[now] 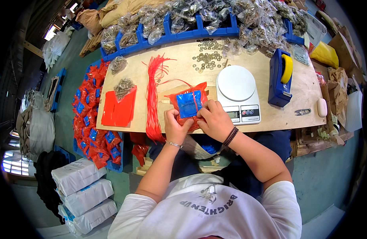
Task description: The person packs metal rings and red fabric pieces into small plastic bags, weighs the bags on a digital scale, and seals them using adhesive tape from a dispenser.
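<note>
Near the front edge of the wooden table lies a red plastic bag (175, 99) with a blue packet (188, 104) in it. A thin red strip crosses the packet and trails up to the left. At the bag's near left edge, my left hand (176, 126) pinches it between thumb and fingers. My right hand (216, 121) grips the near right edge, its fingers bent over the plastic. To the left, close by, a long bundle of red plastic strips (153, 99) hangs over the table edge. A white digital scale (236, 85) stands just right of my right hand.
Flat red bags (111, 111) lie at left under a bag of metal parts (124, 87). Loose washers (209, 59) and blue bins (155, 40) heaped with bagged hardware line the back. At right are a blue tape dispenser (275, 81) and thread snips (303, 112). Filled red bags (90, 115) crowd the left side.
</note>
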The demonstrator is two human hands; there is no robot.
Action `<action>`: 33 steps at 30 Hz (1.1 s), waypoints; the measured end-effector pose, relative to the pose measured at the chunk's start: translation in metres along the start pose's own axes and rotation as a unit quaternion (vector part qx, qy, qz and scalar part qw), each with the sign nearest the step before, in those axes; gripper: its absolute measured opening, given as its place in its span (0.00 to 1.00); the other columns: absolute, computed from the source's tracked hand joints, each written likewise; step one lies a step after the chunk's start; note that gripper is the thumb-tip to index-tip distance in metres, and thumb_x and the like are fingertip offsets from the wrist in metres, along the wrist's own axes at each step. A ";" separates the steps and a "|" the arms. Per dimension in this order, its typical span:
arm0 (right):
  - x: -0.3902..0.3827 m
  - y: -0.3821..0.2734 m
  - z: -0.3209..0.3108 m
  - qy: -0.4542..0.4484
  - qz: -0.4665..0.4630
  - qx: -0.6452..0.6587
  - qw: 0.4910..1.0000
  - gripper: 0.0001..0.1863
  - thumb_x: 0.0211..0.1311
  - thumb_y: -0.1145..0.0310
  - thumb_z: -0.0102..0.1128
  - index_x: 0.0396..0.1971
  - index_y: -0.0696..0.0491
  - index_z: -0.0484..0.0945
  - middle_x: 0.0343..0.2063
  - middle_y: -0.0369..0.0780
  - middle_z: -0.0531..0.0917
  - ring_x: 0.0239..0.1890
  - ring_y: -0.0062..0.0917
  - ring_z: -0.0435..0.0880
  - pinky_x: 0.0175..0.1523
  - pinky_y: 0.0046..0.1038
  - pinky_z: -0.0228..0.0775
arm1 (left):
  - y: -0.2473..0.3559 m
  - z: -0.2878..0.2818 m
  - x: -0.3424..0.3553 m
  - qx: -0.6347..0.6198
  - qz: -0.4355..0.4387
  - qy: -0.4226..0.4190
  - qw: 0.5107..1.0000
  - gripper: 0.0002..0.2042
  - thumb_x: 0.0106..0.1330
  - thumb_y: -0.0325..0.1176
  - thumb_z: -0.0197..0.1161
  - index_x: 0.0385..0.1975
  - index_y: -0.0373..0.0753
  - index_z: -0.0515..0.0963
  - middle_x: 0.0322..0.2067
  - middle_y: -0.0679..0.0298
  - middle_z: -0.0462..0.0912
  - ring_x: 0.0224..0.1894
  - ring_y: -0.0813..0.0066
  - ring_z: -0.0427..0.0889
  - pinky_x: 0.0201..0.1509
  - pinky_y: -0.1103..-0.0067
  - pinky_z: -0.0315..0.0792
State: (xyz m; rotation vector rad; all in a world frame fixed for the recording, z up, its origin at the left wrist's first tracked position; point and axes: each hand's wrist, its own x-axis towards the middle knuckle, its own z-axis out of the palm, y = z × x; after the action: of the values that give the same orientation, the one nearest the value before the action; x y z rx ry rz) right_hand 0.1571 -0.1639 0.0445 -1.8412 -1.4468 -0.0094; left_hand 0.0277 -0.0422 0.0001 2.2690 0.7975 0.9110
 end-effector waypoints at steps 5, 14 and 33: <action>-0.001 0.000 -0.001 -0.007 0.003 0.004 1.000 0.06 0.44 0.70 0.58 0.25 0.51 0.73 0.31 0.40 0.69 0.37 0.35 0.70 0.41 0.31 0.69 | 0.004 -0.004 -0.002 0.002 -0.022 -0.030 0.999 0.34 0.33 0.44 0.75 0.36 0.35 0.60 0.33 0.58 0.64 0.36 0.61 0.68 0.41 0.72 0.67; -0.003 0.007 -0.017 -0.008 0.006 0.055 0.998 0.07 0.46 0.70 0.58 0.28 0.52 0.75 0.36 0.39 0.73 0.40 0.33 0.73 0.43 0.30 0.69 | -0.013 -0.009 -0.003 -0.120 -0.065 -0.061 0.989 0.23 0.50 0.41 0.67 0.36 0.38 0.61 0.30 0.66 0.65 0.32 0.76 0.66 0.38 0.80 0.66; -0.052 0.117 -0.168 0.314 0.245 -0.123 0.909 0.07 0.50 0.74 0.56 0.30 0.58 0.76 0.31 0.40 0.76 0.29 0.25 0.75 0.37 0.22 0.67 | -0.014 0.009 0.004 -0.209 -0.099 -0.001 0.973 0.09 0.57 0.30 0.59 0.30 0.39 0.63 0.22 0.70 0.65 0.23 0.83 0.64 0.28 0.85 0.65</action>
State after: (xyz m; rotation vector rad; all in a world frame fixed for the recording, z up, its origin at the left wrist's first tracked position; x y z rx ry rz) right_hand 0.3096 -0.3081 0.0726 -2.0926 -0.5365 -0.5088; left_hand 0.0325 -0.0326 -0.0128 1.7925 0.7364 0.8875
